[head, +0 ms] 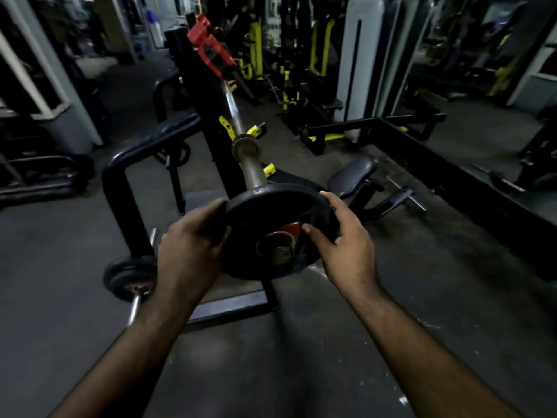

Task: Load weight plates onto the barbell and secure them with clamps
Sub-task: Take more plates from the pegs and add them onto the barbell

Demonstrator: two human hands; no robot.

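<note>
A black weight plate [271, 212] with a red centre label sits on the near end of the barbell's sleeve [253, 170], the sleeve tip showing through its hole. My left hand [190, 245] grips the plate's left rim. My right hand [343, 242] holds the right rim, thumb on the plate's face and fingers over the edge. The chrome barbell shaft [233, 107] runs away from me over a black rack. Red clamps [208, 46] hang near the bar's far end.
A second barbell with a small black plate [129, 276] lies on the floor at the left. A black bench frame [126, 182] stands left of the rack. A padded seat [352, 173] is at the right. Yellow and black gym machines fill the background.
</note>
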